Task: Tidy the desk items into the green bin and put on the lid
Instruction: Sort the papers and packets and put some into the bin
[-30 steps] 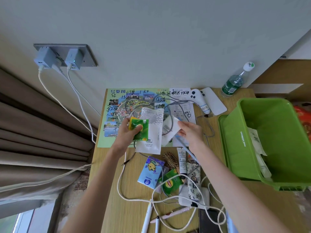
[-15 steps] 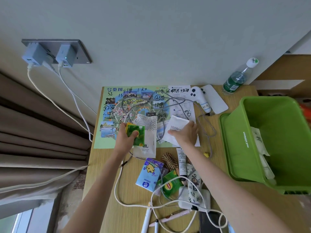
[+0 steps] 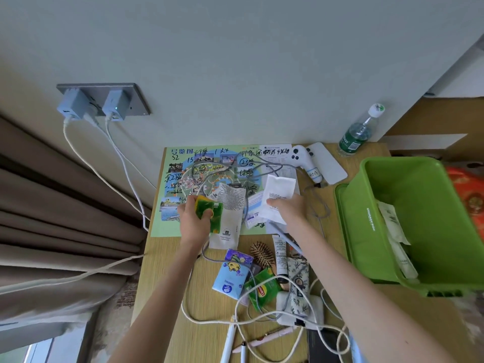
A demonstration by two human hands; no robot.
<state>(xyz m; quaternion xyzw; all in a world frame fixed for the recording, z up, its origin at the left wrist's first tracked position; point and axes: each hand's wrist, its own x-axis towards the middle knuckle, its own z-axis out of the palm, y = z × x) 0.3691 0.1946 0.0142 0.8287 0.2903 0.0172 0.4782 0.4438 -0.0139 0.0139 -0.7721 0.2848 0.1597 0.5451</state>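
The left hand gripped a green-and-yellow packet atop a white sachet, while the right hand pinched a white paper packet above a map on the cluttered tabletop. The green bin stood uncovered to their right.

wooden desk | on it: map | tissue pack | hairbrush | water bottle | pens

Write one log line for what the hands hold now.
left hand: grips green packet | right hand: pinches white packet | green bin: uncovered
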